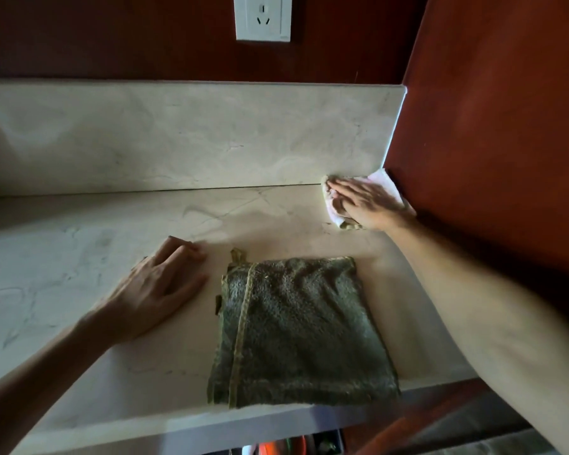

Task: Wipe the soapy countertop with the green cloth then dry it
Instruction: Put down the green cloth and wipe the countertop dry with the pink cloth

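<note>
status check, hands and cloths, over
Right hand flat on pale cloth in back corner. Left hand bare, braced on countertop. Green cloth lies unheld between them. Nothing blocking.

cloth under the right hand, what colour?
Pale pink cloth, pressed flat under the right hand; head view.

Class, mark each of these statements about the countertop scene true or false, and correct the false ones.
1. The green cloth lies folded on the countertop, with no hand on it. True.
2. The right hand presses a pale cloth in the far right corner. True.
3. The left hand holds the green cloth. False: it rests on the bare countertop, left of the cloth.
4. A wall socket sits above the backsplash. True.
5. The green cloth lies against the backsplash. False: it lies near the front edge.
</note>
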